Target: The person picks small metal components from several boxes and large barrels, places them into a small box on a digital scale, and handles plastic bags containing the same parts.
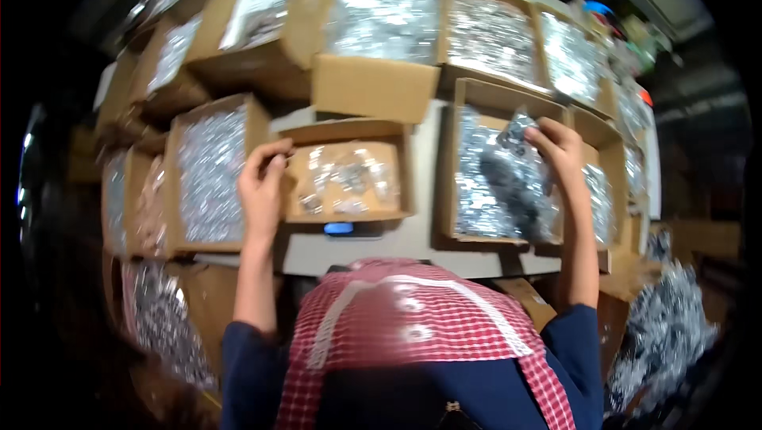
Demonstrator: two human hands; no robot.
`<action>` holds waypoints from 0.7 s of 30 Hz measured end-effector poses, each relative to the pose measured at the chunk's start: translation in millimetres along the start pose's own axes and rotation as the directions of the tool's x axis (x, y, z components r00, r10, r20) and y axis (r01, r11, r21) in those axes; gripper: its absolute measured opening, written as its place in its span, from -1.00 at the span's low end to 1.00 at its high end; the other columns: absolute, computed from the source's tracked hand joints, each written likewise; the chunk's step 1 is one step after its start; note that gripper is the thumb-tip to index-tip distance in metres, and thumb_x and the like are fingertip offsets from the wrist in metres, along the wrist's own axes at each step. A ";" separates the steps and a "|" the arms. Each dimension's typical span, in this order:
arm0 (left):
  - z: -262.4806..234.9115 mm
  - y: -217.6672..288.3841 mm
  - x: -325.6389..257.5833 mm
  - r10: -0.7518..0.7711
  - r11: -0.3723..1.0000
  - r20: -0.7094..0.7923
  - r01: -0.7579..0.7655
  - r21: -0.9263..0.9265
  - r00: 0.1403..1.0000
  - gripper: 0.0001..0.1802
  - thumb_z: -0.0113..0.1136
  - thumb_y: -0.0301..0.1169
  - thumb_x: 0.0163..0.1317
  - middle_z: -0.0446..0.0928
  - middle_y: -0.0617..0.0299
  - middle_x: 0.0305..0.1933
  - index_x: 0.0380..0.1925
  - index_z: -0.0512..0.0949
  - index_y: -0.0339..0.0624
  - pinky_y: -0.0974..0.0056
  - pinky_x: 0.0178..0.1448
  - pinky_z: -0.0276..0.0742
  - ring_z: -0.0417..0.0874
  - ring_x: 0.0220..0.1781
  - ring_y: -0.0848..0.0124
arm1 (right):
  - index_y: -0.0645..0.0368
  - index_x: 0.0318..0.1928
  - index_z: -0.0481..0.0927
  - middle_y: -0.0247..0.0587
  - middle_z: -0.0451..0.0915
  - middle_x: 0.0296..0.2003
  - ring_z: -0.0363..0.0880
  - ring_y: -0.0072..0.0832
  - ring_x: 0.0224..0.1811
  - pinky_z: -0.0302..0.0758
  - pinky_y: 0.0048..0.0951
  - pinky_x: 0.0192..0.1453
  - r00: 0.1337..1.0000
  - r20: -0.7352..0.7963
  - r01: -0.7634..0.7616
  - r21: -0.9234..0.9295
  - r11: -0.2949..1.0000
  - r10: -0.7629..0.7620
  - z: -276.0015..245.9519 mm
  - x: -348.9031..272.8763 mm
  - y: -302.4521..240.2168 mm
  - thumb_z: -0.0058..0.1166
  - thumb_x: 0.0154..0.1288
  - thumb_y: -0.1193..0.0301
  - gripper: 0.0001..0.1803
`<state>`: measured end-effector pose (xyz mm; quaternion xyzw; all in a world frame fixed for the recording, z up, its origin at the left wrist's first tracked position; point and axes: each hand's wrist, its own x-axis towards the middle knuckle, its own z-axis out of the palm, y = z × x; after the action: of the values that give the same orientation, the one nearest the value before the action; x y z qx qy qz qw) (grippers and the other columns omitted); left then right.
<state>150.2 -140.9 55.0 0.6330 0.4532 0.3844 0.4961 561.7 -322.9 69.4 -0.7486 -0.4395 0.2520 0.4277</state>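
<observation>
Silvery plastic packet (516, 130), pinched between thumb and fingers of the right hand (560, 148), hangs over similar packets (476, 196) in a cardboard box (502, 99). The left hand (262, 176) sits at the left rim of a smaller box (357, 130) holding clear packets (355, 174); blur hides whether its fingertips press together.

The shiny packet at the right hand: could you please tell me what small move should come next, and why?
Probably lift the shiny packet clear and carry it left: the right hand appears to pinch it over the fuller right box, while the left hand is at the middle box's rim, where only a few packets lie.
</observation>
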 end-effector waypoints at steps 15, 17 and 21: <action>-193.2 -120.9 132.4 0.054 0.392 -0.049 0.024 0.920 0.997 -0.53 0.33 -0.26 0.04 0.52 -0.06 0.02 0.01 0.56 -0.04 -0.04 0.19 0.40 0.47 0.15 0.00 | 0.34 -0.03 0.57 -0.21 0.62 -0.16 0.52 -0.55 -0.07 0.41 -0.54 0.05 0.997 -0.076 0.037 0.218 0.975 -0.021 156.9 -14.6 -35.2 0.13 0.30 0.38 -0.69; -206.8 -128.4 135.2 0.208 0.541 0.006 -0.120 0.832 0.978 -0.72 0.31 -0.28 0.08 0.60 0.04 -0.18 -0.21 0.58 -0.12 0.03 0.09 0.47 0.56 0.00 0.07 | 0.37 -0.10 0.58 -0.24 0.62 -0.24 0.53 -0.56 -0.15 0.43 -0.55 0.00 0.988 -0.147 -0.020 0.144 0.989 0.041 141.1 -39.7 -24.1 0.10 0.28 0.48 -0.77; -211.5 -97.0 128.0 0.017 0.999 -0.023 -0.016 0.052 1.000 -0.80 0.27 -0.32 0.18 0.58 0.26 -0.40 -0.40 0.51 -0.21 0.30 -0.13 0.48 0.60 -0.25 0.43 | 0.36 -0.03 0.55 -0.21 0.61 -0.18 0.56 -0.50 -0.14 0.47 -0.46 0.05 0.923 -0.349 -0.070 0.264 0.962 0.163 118.3 -97.3 44.1 0.08 0.24 0.57 -0.72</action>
<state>-28.9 49.9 9.8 0.6447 0.4636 0.3838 0.4712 444.7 -369.2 -28.4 -0.7485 -0.2713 0.1852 0.5760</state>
